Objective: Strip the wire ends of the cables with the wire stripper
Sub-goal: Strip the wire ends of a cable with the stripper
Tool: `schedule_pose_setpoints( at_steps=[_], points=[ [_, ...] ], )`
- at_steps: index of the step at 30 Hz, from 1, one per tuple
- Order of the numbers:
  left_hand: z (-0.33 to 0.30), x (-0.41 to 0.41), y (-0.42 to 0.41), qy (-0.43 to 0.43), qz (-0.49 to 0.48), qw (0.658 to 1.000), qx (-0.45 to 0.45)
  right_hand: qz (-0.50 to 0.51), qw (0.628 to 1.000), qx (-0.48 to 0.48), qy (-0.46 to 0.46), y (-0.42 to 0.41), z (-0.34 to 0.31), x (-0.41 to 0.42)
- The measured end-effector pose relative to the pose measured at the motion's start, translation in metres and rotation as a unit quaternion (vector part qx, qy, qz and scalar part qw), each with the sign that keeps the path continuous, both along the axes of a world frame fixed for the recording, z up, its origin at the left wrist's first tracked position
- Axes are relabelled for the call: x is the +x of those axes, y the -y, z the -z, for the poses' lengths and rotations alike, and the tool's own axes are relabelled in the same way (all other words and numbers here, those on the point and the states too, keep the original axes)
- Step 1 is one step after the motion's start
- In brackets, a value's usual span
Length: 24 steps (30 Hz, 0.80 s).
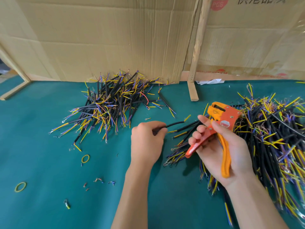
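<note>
My left hand point(146, 142) grips a short black cable point(175, 124) whose yellow wire end points up and right. My right hand point(219, 151) holds an orange and yellow wire stripper point(219, 123) by its handles, jaws up, just right of the cable's tip. The handles are spread apart. The cable's end and the stripper's jaws are apart. A large pile of black cables with yellow and blue wires point(272, 142) lies to the right, partly under my right hand. A second pile of cables point(112, 103) lies at the back centre.
The green table cover point(41, 162) carries yellow rubber bands point(85, 158), wire scraps point(99, 180) and a loose ring terminal point(66, 204). Cardboard sheets point(107, 38) and a wooden post point(196, 52) wall off the back edge.
</note>
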<state>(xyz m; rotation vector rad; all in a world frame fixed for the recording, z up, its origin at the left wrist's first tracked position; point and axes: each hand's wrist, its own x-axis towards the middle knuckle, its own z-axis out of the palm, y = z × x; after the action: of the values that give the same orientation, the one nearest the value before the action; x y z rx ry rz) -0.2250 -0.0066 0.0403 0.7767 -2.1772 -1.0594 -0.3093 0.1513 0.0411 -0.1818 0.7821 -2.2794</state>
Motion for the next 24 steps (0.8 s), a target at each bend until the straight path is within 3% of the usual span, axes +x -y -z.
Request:
schedule_pose_setpoints(
  at_steps=[5, 8, 11, 14, 17, 24],
  points=[
    [-0.006, -0.009, -0.03, 0.06, 0.238, 0.969, 0.013, -0.046, 0.997, -0.047, -0.028, -0.003, 0.002, -0.003],
    [-0.009, -0.002, -0.015, 0.046, 0.296, 0.945, 0.129, -0.046, 0.998, -0.046, -0.022, -0.007, 0.002, -0.002],
    [-0.008, 0.001, -0.005, -0.029, 0.207, 0.96, 0.189, -0.035, 0.999, 0.016, -0.013, -0.005, -0.001, 0.002],
    [-0.003, -0.003, -0.001, -0.029, 0.038, 0.996, 0.07, -0.072, 0.996, 0.052, -0.015, 0.001, -0.003, 0.01],
    [-0.008, -0.021, 0.004, -0.012, -0.044, 0.999, 0.03, -0.092, 0.991, 0.096, -0.029, 0.006, -0.003, 0.015],
    [-0.01, -0.105, 0.022, 0.224, -0.059, 0.972, -0.038, -0.075, 0.99, 0.116, -0.022, 0.007, -0.006, 0.017]
  ],
)
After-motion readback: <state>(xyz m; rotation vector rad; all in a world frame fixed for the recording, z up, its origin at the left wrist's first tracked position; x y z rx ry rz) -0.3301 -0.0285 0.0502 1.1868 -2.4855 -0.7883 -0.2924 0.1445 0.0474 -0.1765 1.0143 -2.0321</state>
